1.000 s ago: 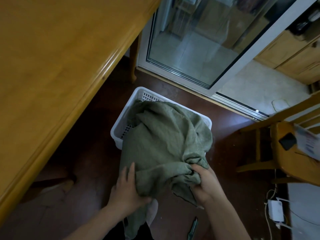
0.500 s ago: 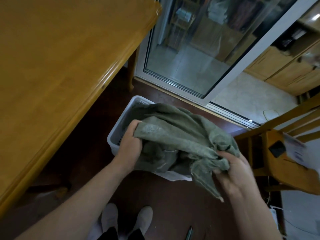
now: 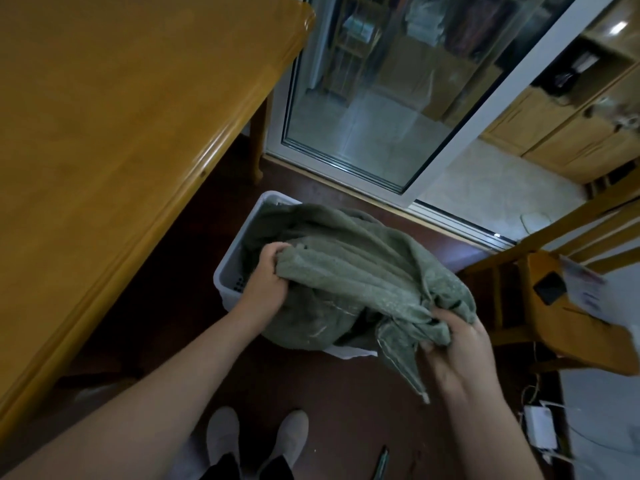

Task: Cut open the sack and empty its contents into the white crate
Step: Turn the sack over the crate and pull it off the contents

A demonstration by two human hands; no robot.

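Sack (image 3: pixel 349 271): green, bunched, draped over the crate (image 3: pixel 235 261), long axis ten to four o'clock.
Left hand (image 3: pixel 268 275): we grip a fold at the sack's nine o'clock end, above the crate wall.
Right hand (image 3: pixel 453 344): we clutch the gathered four o'clock end, outside the crate.
Left is nearer the crate.
Contents: not visible.

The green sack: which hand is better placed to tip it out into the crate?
Probably the right hand: it grips the sack by a bunched end outside the white crate, so lifting would tip it inward. The left hand grips a fold over the crate.
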